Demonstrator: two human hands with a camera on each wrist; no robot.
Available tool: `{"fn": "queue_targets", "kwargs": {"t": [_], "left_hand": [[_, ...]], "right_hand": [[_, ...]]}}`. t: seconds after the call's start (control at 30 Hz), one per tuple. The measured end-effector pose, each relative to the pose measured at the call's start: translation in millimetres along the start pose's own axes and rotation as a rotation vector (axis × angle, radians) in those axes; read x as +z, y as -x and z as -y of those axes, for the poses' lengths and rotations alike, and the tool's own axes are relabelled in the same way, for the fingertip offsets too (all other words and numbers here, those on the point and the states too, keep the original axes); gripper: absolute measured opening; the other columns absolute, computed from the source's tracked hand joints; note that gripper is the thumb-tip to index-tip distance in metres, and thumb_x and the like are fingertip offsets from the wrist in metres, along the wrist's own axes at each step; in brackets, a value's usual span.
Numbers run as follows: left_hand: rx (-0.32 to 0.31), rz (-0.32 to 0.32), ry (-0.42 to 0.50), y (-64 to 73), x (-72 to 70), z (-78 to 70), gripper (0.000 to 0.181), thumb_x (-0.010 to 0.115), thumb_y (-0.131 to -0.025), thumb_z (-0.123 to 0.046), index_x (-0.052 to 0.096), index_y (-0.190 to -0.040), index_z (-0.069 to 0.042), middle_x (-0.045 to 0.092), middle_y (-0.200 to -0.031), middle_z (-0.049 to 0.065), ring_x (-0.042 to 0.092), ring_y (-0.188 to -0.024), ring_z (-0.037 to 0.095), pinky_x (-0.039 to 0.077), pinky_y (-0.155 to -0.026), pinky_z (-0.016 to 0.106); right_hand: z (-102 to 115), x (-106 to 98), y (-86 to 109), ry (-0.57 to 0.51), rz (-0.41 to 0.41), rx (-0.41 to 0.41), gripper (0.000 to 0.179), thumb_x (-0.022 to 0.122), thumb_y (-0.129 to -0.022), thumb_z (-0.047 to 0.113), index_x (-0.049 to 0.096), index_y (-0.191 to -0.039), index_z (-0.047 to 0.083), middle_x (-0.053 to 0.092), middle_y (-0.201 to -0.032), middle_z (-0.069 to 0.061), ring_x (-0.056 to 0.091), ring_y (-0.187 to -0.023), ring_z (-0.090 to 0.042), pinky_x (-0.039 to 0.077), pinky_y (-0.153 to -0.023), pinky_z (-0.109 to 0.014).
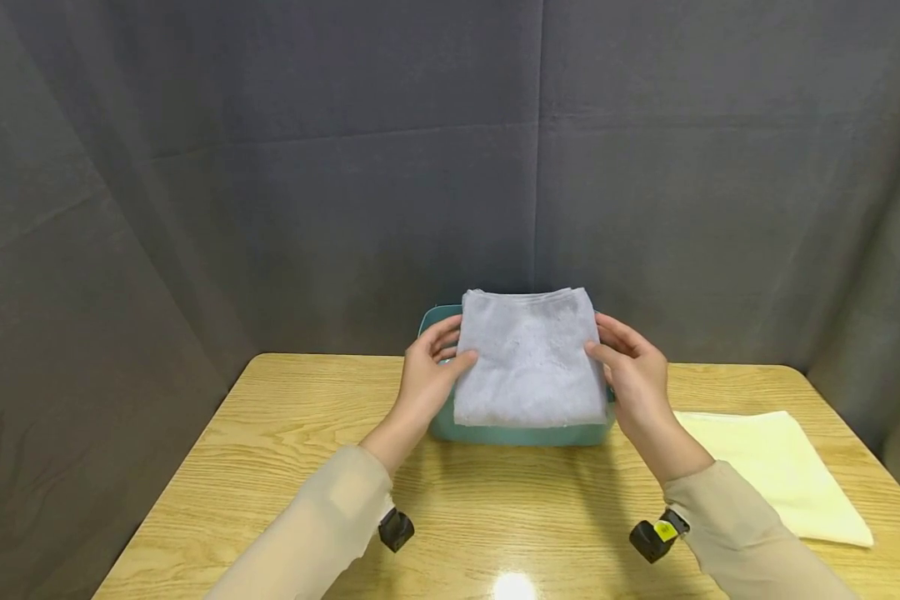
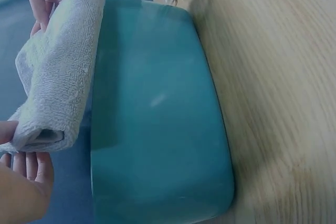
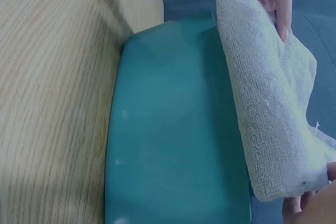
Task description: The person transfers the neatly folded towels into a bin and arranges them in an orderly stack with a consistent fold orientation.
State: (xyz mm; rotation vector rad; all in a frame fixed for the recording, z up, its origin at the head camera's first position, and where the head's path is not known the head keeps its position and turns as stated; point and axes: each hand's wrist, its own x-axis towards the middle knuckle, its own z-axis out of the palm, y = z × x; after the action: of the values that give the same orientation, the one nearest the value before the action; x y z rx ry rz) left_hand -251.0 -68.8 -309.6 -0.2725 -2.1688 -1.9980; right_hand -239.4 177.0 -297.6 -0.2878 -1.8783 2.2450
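Observation:
A folded, light grey-lavender towel [image 1: 528, 358] is held up by both hands over a teal basin [image 1: 525, 435]. My left hand [image 1: 435, 367] pinches its left edge, thumb on top and fingers beneath. At the right edge, my right hand [image 1: 633, 367] grips it the same way. In the left wrist view the towel [image 2: 65, 66] shows its rounded fold, with the layers visible at its end. The right wrist view has the towel [image 3: 268, 98] above the rim, overlapping the side of the teal basin [image 3: 173, 119]. Most of the basin's inside is hidden beneath the cloth.
A pale yellow folded cloth [image 1: 780, 471] lies on the wooden table [image 1: 270, 467] at the right, beside the right forearm. Dark grey curtain [image 1: 390, 208] hangs close behind the basin and along both sides of the table.

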Motion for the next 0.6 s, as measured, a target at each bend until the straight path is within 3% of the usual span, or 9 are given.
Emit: {"fn": "queue_targets", "kwargs": {"t": [0.6], "left_hand": [[-0.007,-0.057,0.002,-20.9,4.4,2.4,0.050,0.071,-0.089,0.001,0.058,-0.137,-0.009,0.063,-0.125,0.012,0.062,-0.105,0.027,0.054,-0.086,0.035]], "right_hand": [[0.6,15.5,-18.4,0.096,-0.081,-0.076,0.044,0.068,-0.090,0.001,0.064,-0.133,0.012,0.062,-0.122,-0.001,0.054,-0.110,-0.011,0.043,-0.087,-0.026]]}}
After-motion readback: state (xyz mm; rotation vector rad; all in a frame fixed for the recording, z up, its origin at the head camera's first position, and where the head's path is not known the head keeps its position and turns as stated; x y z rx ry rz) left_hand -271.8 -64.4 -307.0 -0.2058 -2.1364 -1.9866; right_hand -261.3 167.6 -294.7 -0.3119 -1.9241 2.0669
